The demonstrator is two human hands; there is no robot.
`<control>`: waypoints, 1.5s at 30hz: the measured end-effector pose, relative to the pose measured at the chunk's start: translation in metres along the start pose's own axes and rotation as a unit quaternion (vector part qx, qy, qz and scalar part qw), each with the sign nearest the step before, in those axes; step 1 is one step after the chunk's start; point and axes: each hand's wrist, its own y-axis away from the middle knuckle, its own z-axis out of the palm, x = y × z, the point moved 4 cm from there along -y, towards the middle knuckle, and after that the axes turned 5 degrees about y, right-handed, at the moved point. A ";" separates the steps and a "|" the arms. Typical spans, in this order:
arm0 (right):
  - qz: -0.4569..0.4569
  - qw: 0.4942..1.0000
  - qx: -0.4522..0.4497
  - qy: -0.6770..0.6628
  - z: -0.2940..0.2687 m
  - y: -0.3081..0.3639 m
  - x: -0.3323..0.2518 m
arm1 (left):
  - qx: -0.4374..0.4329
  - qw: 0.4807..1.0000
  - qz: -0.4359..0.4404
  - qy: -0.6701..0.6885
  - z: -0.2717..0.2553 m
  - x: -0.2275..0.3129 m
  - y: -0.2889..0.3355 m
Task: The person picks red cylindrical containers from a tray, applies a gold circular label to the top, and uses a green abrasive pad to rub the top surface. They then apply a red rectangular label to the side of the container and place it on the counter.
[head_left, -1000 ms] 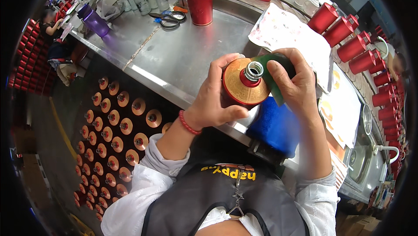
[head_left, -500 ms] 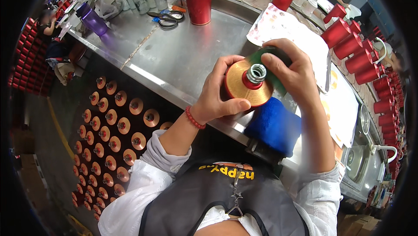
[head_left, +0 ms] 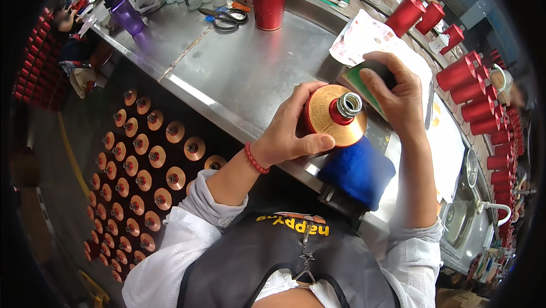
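Observation:
My left hand (head_left: 287,134) is wrapped round a red bottle (head_left: 334,109) with a gold shoulder. The bottle is tipped, so its open threaded glass neck (head_left: 349,105) faces up toward me. In my right hand (head_left: 402,92) is a green pad (head_left: 359,85) with a dark back, pinched between thumb and fingers. A small gap separates the pad from the bottle's right side. Below the bottle, a blue cloth (head_left: 358,171) hangs at the table's edge.
On the metal table (head_left: 233,75) stand another red bottle (head_left: 269,2), scissors (head_left: 230,20) and a purple drinking bottle (head_left: 125,15). Several gold-topped bottles (head_left: 172,178) fill the floor at left. Red bottles (head_left: 455,75) line a conveyor at right, near a sink (head_left: 456,220).
The green pad has come away from the bottle's side, toward the right, and is less blurred. The bottle has shifted slightly right in my left hand's grip.

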 end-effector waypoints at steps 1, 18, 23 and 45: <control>0.005 1.000 -0.004 -0.018 -0.002 -0.003 -0.003 | -0.020 0.999 -0.024 0.024 -0.001 -0.004 -0.002; -0.039 0.997 -0.066 0.000 0.012 -0.009 -0.008 | 0.000 0.998 0.042 -0.040 0.005 0.001 0.006; -0.058 0.978 -0.085 0.180 0.000 -0.030 -0.009 | 0.020 1.000 -0.018 0.001 0.014 -0.014 0.008; -0.009 0.986 -0.127 0.109 0.026 -0.049 -0.003 | -0.070 0.987 -0.062 0.131 0.000 -0.022 -0.009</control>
